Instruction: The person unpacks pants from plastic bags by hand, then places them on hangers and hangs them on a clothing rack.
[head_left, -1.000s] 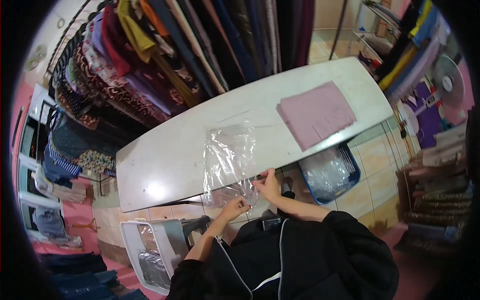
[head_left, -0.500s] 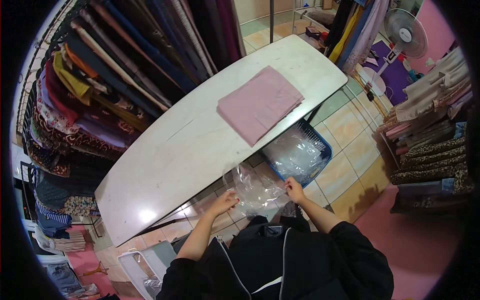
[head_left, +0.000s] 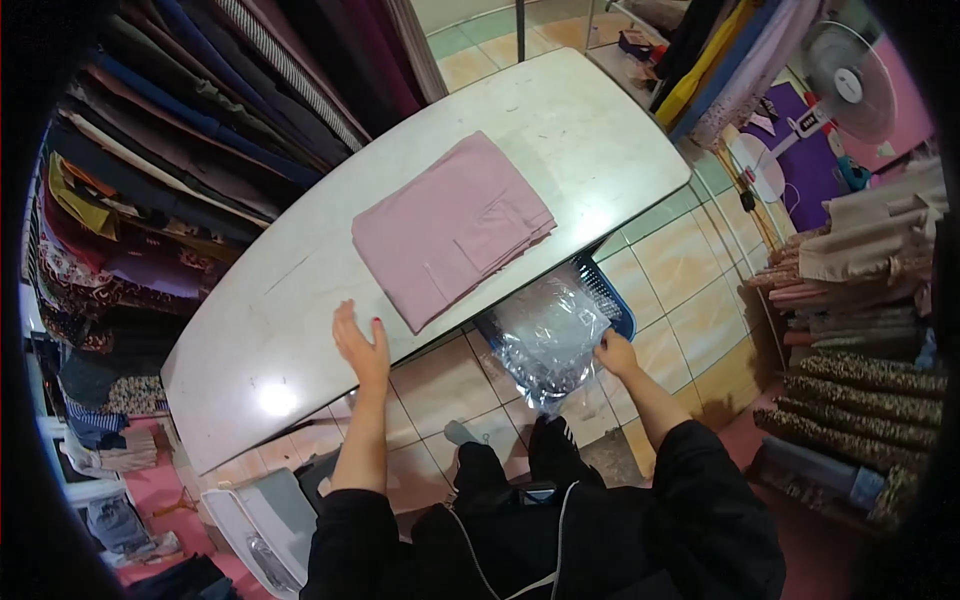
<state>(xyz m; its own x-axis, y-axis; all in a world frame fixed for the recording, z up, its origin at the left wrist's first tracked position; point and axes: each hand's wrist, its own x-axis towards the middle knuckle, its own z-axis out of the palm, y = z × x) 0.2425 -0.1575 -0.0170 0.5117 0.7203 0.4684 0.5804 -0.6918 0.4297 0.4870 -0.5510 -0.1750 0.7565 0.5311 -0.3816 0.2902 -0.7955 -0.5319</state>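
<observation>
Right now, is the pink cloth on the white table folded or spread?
Folded: the pink cloth shows stacked layers along its right edge.

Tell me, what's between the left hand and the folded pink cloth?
Only bare white table shows between the left hand and the pink cloth, in the head view.

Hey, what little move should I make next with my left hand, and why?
Probably slide your left hand to the near edge of the folded pink cloth: that hand is open, empty and close beside it, while your right hand holds the clear plastic bag.
</observation>
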